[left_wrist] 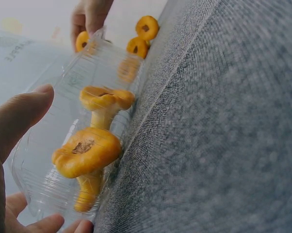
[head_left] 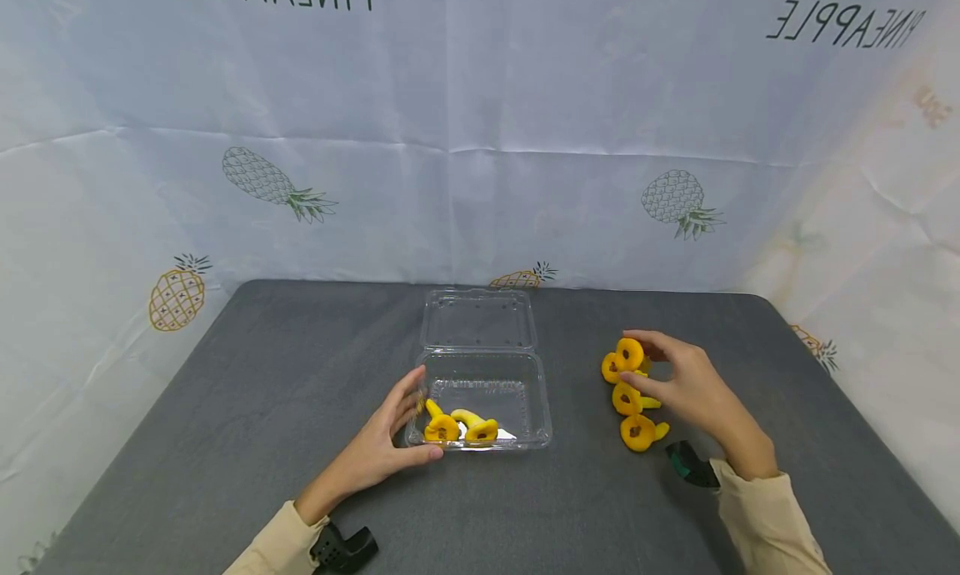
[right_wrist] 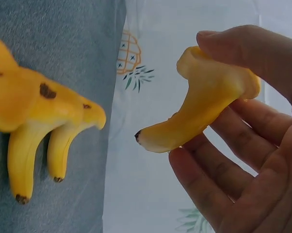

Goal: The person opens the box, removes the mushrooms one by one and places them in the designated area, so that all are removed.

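My left hand (head_left: 378,442) holds the near left corner of a clear plastic clamshell box (head_left: 542,408), the thumb at its front wall and the fingers along its left side. Two yellow mushrooms, one in front (left_wrist: 88,153) and another behind it (left_wrist: 106,99), lie inside the box near the front. Over to the right, my right hand (head_left: 686,387) pinches a yellow mushroom (right_wrist: 204,99) by its cap between thumb and fingers, its stem pointing away from the palm. Beside and below that hand, three more yellow mushrooms (head_left: 637,433) sit in a row on the table.
The box's lid (head_left: 480,321) stands open toward the back. A dark grey cloth covers the table (head_left: 300,375), and a white pineapple-print curtain (head_left: 480,208) hangs behind it. Each wrist wears a dark camera mount, such as the left mount (head_left: 341,550).
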Available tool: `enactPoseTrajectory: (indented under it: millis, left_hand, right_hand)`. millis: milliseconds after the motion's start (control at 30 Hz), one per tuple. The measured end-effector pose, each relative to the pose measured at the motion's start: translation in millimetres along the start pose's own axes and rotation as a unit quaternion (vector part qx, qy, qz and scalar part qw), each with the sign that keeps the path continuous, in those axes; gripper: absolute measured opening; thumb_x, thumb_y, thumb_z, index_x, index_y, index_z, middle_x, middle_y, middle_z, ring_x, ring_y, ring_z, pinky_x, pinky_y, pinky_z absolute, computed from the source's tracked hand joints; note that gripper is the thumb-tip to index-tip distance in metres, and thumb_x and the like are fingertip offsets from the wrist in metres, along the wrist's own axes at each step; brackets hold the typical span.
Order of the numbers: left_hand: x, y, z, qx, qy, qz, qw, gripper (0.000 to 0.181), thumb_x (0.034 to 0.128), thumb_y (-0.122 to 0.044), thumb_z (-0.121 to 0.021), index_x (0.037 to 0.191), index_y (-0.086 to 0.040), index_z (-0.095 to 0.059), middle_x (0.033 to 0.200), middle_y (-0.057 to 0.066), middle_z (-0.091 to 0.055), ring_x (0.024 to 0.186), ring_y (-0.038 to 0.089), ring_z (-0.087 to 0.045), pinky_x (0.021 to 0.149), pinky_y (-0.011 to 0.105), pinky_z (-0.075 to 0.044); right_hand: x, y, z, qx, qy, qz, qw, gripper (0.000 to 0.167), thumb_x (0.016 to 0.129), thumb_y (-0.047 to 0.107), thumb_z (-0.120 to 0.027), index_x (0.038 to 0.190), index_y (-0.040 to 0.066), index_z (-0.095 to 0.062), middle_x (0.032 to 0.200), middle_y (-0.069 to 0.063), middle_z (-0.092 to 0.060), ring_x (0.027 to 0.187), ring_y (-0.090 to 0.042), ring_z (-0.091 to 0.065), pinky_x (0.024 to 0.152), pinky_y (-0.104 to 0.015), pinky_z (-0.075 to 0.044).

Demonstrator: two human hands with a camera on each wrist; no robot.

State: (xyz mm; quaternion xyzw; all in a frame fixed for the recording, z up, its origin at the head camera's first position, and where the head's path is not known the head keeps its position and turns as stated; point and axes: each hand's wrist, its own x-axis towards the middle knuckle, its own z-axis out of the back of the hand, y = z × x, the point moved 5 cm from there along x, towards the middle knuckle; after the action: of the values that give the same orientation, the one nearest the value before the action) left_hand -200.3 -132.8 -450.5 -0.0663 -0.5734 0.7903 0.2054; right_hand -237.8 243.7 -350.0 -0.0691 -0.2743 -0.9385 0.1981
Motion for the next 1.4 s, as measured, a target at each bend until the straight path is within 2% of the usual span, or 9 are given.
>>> enactPoseTrajectory:
  millis: [267,900,1100,1400]
  left_hand:
    - [-0.8,-0.5,0.0,0.002,0.001,-0.007,1.0000,0.101,0.0862,-0.020,-0.078,0.160,-0.014,-0.010,0.165,0.020,-0.013,0.147,0.046,-0.028,0.116,0.058,-0.029]
    - [-0.4,-1.0,-0.5,-0.005,0.001,0.002,1.0000,0.101,0.0865,-0.020,-0.078,0.161,-0.017,-0.009,0.166,0.018,-0.013,0.148,0.045,-0.026,0.116,0.059,-0.028]
    - [-0.5,-0.9,-0.6,-0.007,0.002,0.001,1.0000,0.101,0.0865,-0.019,-0.078,0.160,-0.015,-0.009,0.166,0.018,-0.013,0.148,0.045,-0.026,0.116,0.058,-0.028]
    - [-0.7,-0.6,-0.7,-0.010,0.003,-0.001,0.9999,0.101,0.0866,-0.019,-0.078,0.160,-0.012,-0.008,0.166,0.019,-0.012,0.148,0.045,-0.026,0.116,0.057,-0.028]
  right_hand:
    - [-2.5,-16.9,2.7,0.023,0.009,-0.032,0.9992,0.054,0.093,0.019,-0.071,0.139,0.001,-0.049,0.126,-0.025,-0.062,0.114,-0.046,-0.060,0.094,-0.062,-0.051]
    - [-5.5,-55.6,-0.3,-0.010,0.043,-0.077,0.9960,0.056,0.093,0.014,-0.070,0.140,-0.006,-0.048,0.135,-0.032,-0.054,0.119,-0.051,-0.055,0.096,-0.064,-0.049]
    - [-6.8,-65.3,-2.3,-0.020,0.050,-0.085,0.9949,0.056,0.092,0.011,-0.069,0.140,-0.009,-0.047,0.135,-0.035,-0.053,0.118,-0.052,-0.055,0.095,-0.064,-0.049]
    - [-9.7,-76.1,-5.9,-0.019,0.060,-0.101,0.9929,0.054,0.094,0.016,-0.068,0.137,-0.009,-0.046,0.130,-0.036,-0.055,0.117,-0.054,-0.054,0.092,-0.065,-0.050]
